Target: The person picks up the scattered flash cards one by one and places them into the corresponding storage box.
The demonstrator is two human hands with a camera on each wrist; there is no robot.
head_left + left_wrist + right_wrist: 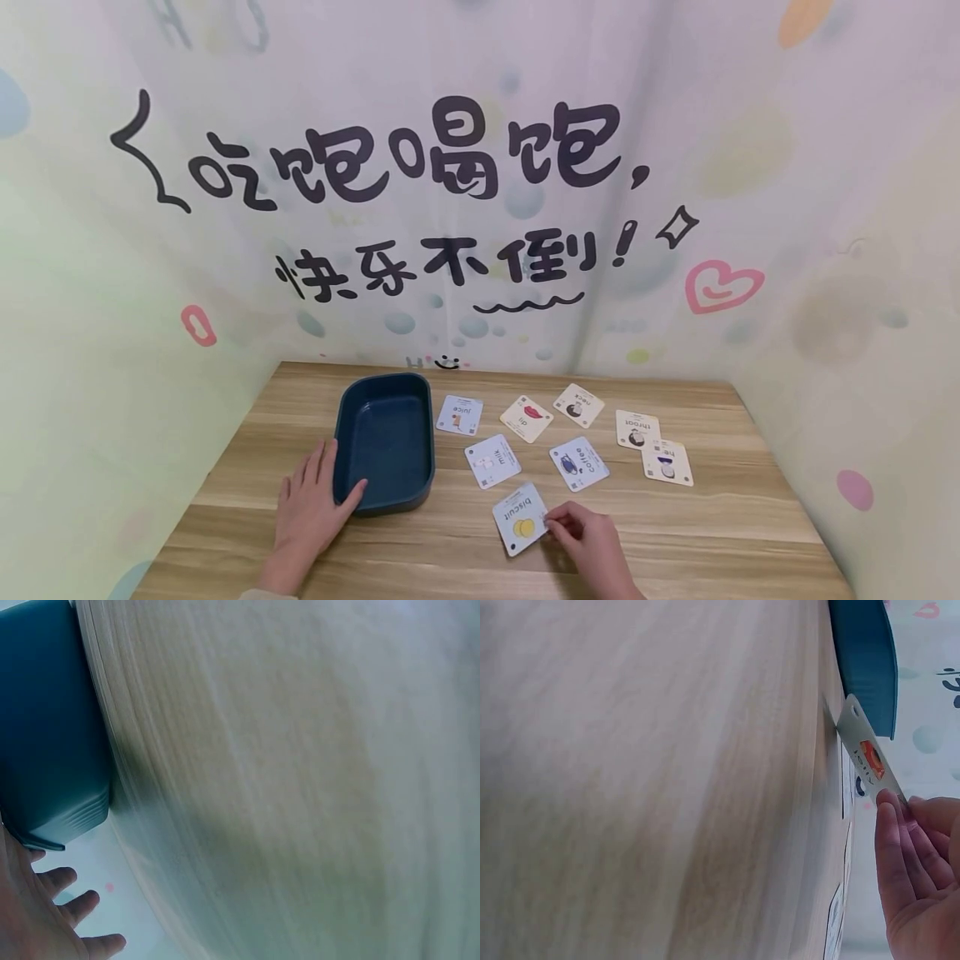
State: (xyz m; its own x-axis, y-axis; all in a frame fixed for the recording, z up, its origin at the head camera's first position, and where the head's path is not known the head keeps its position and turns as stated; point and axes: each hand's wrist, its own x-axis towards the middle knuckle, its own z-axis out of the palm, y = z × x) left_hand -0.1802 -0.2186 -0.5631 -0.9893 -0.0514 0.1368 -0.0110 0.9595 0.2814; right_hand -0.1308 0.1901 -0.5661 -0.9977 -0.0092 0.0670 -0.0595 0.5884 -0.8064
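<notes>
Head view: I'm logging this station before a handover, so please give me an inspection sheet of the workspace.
Surface: wood-grain tabletop.
Job's things: dark blue rectangular bin at left; biscuit card held at a tilt; juice card, milk card, coffee card, lip card, neck card and throat card on the tabletop; eighth card, label only partly readable, overlapping the throat card.
Clutter: nothing seen.
Grips: left grip rests against the bin's left side, fingers extended; right grip pinches the biscuit card's edge.
Cables: nothing seen.
Surroundings: pale printed backdrop with large black Chinese lettering.
</notes>
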